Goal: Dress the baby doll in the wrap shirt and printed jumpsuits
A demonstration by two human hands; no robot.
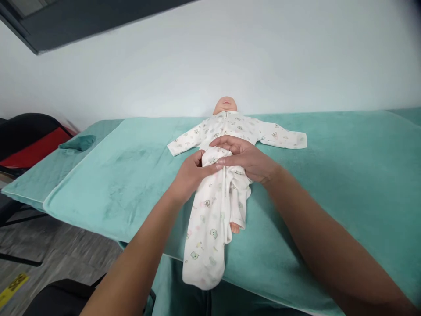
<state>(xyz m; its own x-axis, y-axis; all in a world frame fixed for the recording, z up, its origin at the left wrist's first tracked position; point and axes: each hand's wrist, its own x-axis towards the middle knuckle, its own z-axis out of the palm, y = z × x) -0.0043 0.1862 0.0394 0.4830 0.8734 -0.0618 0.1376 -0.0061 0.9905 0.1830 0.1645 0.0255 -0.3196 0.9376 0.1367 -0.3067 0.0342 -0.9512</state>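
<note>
A baby doll [225, 105] lies on its back, dressed in a white baby top [230, 123] with small animal and leaf prints, both sleeves spread sideways. Over its lower body, my left hand [192, 173] pinches bunched cloth of matching printed baby clothes [205, 228]. From the other side, my right hand [248, 158] grips the same gathered cloth, its thumb close to my left thumb. One long leg-shaped part with a rounded end hangs towards me past the bed edge. A doll foot [234, 227] pokes out of a cuff beside it. Some fingertips are hidden by cloth.
A teal padded cover [329, 197] spreads over the bed against a white wall [263, 57]. At the left are a black chair [33, 120] with a red part and a folded teal cloth [77, 142]. A dark-framed panel [82, 26] overhangs at upper left.
</note>
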